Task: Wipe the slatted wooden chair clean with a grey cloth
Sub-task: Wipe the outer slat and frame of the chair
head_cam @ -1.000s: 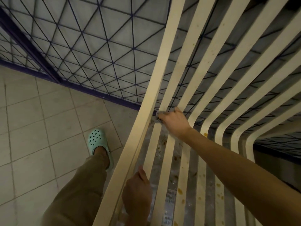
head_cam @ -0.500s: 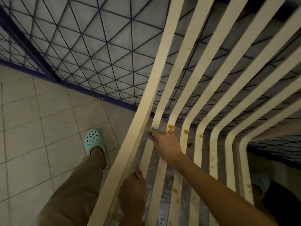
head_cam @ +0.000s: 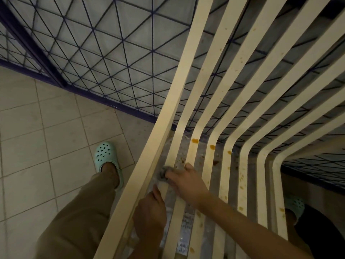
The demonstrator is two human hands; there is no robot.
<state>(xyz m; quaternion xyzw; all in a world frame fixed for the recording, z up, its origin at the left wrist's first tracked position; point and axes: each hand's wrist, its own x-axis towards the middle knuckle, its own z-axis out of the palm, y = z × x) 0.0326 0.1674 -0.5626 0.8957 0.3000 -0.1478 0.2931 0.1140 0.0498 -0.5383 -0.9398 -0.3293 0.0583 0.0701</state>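
The slatted wooden chair (head_cam: 188, 75) fills the right half of the view, its pale slats bending from backrest down into seat. Orange-brown stains dot the slats near the bend. My right hand (head_cam: 186, 182) holds a crumpled grey cloth (head_cam: 162, 173) against the second slat from the left, on the seat just below the bend. My left hand (head_cam: 150, 215) grips the seat's left edge near the bottom of the view, thumb up against the slat.
A dark metal grille (head_cam: 104, 53) stands behind the chair. Beige floor tiles (head_cam: 37, 137) lie to the left. My left foot in a mint clog (head_cam: 105, 156) is beside the chair; my other foot (head_cam: 295, 204) shows under the slats at right.
My right hand has slid the cloth down the slat from the bend onto the seat, toward my left hand. The view has shifted, showing more of the stained bend.
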